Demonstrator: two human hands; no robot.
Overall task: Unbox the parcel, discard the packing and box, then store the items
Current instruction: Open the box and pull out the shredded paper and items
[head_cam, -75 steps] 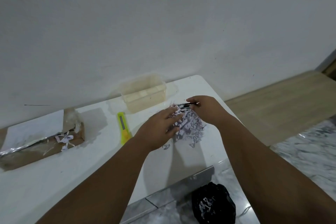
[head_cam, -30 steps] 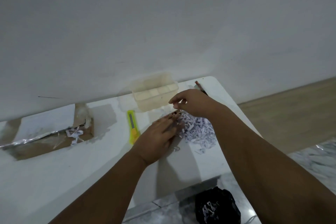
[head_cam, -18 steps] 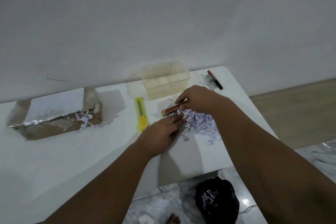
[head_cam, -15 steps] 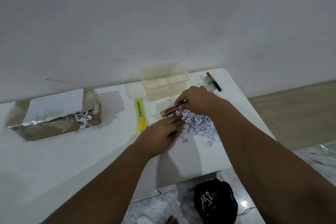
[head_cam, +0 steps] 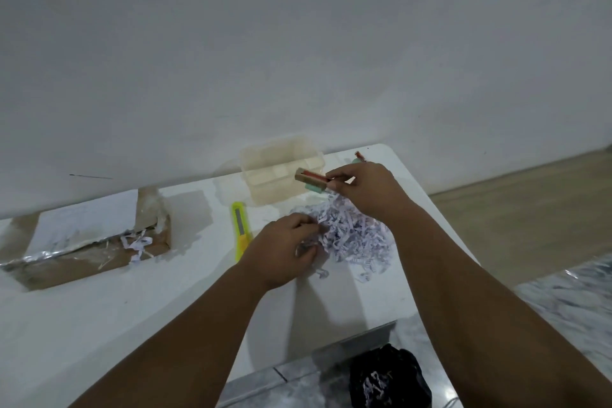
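Note:
A heap of shredded white paper packing lies on the white table. My right hand is raised above it, holding a small brown and red box with a pale green piece under it, just in front of the clear plastic container. My left hand rests on the left edge of the shreds, fingers curled into them. The opened cardboard parcel box, foil-lined with a few shreds inside, sits at the far left.
A yellow utility knife lies between the box and the shreds. A small red-tipped item lies at the table's far right corner. A black bag with shreds in it sits on the marble floor below the table edge.
My right hand has pulled the small brown and red box out of the shreds and lifted it toward the clear container. My left hand stays on the shreds.

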